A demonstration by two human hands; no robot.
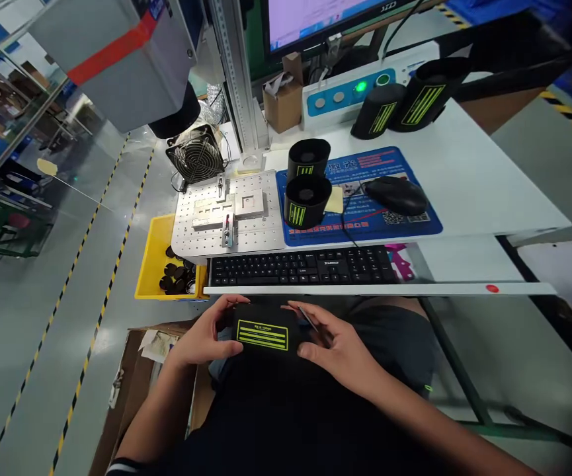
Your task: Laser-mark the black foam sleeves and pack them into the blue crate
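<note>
Above my lap, my left hand (216, 337) and my right hand (332, 344) grip a black casing (262, 360) by its two ends. Yellow-green stripes and small print mark the side facing me. A thin metallic stick-like tool (309, 318) also sits among the fingers of my right hand; its kind is unclear. Two similar black oval casings, a nearer one (307, 201) and a farther one (308, 158), stand upright on the blue mouse pad (365, 228). Another two, one shorter (375, 112) and one taller (427, 96), stand at the back right.
A perforated metal plate (191, 244) with fixture blocks lies under a grey machine head (117, 73). The keyboard (295, 266) rests on a pull-out tray right before my hands. Black round pieces lie in a yellow bin (154, 258). A black mouse (397, 195) sits on the pad.
</note>
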